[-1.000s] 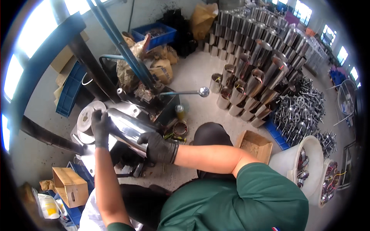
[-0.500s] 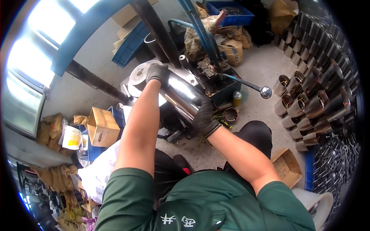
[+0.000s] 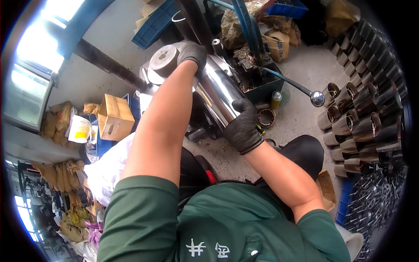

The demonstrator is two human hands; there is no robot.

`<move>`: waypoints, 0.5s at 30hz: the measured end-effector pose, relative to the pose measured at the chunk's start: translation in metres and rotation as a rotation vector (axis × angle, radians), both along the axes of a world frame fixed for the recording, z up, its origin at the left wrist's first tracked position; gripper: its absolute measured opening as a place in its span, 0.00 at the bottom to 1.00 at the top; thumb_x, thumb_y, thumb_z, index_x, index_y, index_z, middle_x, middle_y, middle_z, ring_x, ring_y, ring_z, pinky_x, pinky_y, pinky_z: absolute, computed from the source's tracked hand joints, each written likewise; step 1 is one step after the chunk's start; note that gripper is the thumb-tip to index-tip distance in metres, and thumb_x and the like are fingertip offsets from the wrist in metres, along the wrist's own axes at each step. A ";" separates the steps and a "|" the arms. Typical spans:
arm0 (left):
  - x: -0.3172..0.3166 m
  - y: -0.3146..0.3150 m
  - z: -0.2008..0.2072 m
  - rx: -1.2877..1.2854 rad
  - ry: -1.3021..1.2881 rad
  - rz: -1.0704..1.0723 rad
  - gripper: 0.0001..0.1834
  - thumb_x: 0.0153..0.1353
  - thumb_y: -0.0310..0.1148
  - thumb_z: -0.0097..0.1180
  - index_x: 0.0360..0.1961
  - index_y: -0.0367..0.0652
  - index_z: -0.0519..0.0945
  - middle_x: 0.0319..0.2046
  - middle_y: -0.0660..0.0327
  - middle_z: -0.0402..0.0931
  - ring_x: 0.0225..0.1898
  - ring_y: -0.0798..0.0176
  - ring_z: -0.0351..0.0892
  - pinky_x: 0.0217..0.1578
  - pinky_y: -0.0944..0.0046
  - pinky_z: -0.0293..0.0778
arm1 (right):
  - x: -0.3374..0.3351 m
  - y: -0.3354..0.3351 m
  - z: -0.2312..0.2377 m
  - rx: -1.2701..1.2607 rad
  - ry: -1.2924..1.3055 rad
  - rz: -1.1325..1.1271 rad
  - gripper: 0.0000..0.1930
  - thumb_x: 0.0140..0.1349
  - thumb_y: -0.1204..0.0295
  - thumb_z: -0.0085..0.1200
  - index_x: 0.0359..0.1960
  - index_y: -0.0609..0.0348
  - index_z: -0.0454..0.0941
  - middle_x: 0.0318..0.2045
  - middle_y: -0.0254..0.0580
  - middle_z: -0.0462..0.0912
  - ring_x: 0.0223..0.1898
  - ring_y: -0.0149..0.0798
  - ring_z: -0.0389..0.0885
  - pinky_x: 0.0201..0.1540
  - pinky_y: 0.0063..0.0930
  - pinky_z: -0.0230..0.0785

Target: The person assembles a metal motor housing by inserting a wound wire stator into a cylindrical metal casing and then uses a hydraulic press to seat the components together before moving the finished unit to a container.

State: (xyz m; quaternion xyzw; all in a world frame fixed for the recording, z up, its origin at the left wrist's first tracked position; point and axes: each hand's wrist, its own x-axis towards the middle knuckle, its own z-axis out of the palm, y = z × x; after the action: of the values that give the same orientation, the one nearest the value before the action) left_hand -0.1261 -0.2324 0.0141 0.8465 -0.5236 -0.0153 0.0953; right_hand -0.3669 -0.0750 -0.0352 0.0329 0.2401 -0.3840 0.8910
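Observation:
A shiny metal cylinder lies slanted between my hands, from the far left down to the near right. My left hand, in a black glove, grips its far end beside a round grey metal block on the press. Around the near end closes my right hand, also black-gloved, with the thumb on top of the tube. The underside of the cylinder and most of the left fingers are hidden.
A blue lever with a ball knob juts out ahead right. A spray can and a wound ring are on the floor. Rows of metal tubes line the right side. A cardboard box stands at left.
The head view has shifted, so the press and floor things appear higher and farther right. Both hands keep their grip on the cylinder.

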 end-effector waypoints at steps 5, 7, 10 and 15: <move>-0.002 -0.016 0.000 0.218 -0.264 -0.142 0.14 0.55 0.32 0.63 0.41 0.37 0.89 0.45 0.42 0.85 0.48 0.42 0.86 0.50 0.52 0.81 | -0.019 -0.008 -0.017 -0.356 0.063 0.144 0.22 0.57 0.58 0.58 0.47 0.61 0.80 0.42 0.44 0.83 0.44 0.39 0.82 0.49 0.35 0.76; 0.009 -0.013 0.002 0.254 -0.241 -0.114 0.15 0.53 0.30 0.63 0.42 0.38 0.90 0.47 0.43 0.85 0.48 0.42 0.86 0.51 0.52 0.81 | -0.021 -0.015 -0.027 -0.514 0.085 0.317 0.21 0.57 0.59 0.61 0.48 0.61 0.81 0.41 0.41 0.84 0.45 0.38 0.82 0.51 0.36 0.75; 0.013 -0.009 0.011 0.298 -0.061 -0.011 0.21 0.61 0.32 0.59 0.56 0.41 0.85 0.61 0.46 0.79 0.63 0.42 0.79 0.60 0.48 0.76 | -0.017 -0.021 -0.030 -0.780 0.185 0.452 0.19 0.61 0.56 0.62 0.45 0.59 0.83 0.34 0.38 0.85 0.32 0.35 0.83 0.38 0.30 0.75; 0.012 0.021 0.004 -0.292 0.352 0.141 0.23 0.67 0.45 0.51 0.49 0.39 0.87 0.55 0.41 0.81 0.58 0.41 0.80 0.60 0.50 0.73 | -0.016 -0.026 -0.035 -0.867 0.353 0.335 0.21 0.61 0.58 0.60 0.49 0.61 0.82 0.42 0.33 0.83 0.42 0.31 0.79 0.50 0.30 0.72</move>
State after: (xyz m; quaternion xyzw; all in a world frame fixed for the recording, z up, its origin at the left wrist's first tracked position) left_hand -0.1145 -0.2118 0.0177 0.8424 -0.4353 -0.0799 0.3074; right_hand -0.3826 -0.1011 -0.0698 -0.4451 0.2078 -0.2995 0.8179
